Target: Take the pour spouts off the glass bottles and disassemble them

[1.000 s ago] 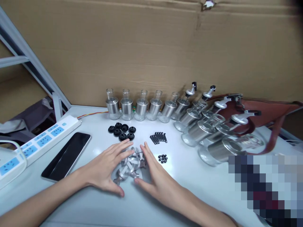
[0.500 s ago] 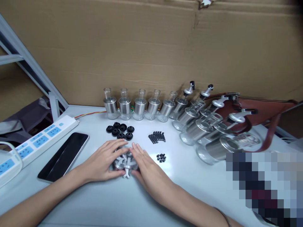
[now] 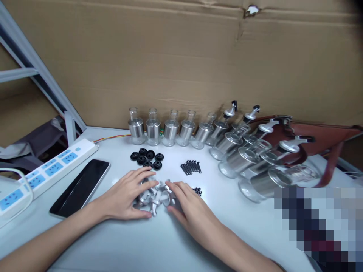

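Note:
A loose pile of silver metal parts (image 3: 155, 199) lies on the table between my two hands. My left hand (image 3: 126, 194) curves around the pile's left side with its fingers apart. On the right side, my right hand (image 3: 193, 213) touches the parts with its fingertips, thumb apart from the fingers. Just beyond the pile sit several round black caps (image 3: 150, 154). Slim black pieces (image 3: 191, 167) lie in a row to the right of them. Tiny black rings (image 3: 197, 191) are partly hidden behind my right hand.
Glass and steel bottles (image 3: 171, 130) line the back and right, some with silver spouts (image 3: 290, 145). A phone (image 3: 81, 188) and a white power strip (image 3: 53, 170) lie left. Behind the right bottles is a brown bag (image 3: 320, 136). Cardboard (image 3: 141, 56) stands behind.
My right hand has moved right, away from my left, and its fingers are more bent. The silver pile between them shows more and is more spread. The view has shifted slightly.

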`<state>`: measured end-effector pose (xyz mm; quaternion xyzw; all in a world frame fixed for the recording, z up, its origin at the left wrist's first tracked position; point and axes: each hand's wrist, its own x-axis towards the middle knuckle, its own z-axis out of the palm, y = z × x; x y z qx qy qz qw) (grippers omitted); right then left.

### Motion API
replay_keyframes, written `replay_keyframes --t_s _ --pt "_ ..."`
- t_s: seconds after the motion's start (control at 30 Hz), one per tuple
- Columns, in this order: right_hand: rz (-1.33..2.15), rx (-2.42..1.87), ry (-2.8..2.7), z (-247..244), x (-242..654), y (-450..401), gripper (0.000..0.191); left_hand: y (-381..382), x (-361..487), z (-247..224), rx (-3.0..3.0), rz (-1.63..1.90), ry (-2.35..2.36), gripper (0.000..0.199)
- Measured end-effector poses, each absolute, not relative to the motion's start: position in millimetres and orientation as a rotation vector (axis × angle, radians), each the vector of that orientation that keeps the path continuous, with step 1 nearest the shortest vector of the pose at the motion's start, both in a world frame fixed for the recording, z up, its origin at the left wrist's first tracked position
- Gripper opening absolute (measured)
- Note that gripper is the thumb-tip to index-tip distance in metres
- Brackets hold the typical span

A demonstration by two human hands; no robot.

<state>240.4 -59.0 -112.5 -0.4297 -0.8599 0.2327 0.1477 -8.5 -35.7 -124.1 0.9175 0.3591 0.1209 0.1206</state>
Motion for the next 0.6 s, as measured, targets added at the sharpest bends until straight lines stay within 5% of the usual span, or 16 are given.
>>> replay_keyframes --t_s 0.33,0.6 --pt "0.802 -1.153 -2.424 -110.6 241.1 -58.2 0.060 -36.4 -6.5 -121.5 2.714 0.475 1.055 0.062" --pt "0.375 -1.206 -1.763 -79.4 270.3 6.7 0.053 -57.8 -0.9 -125.0 2.777 1.147 0.817 0.054"
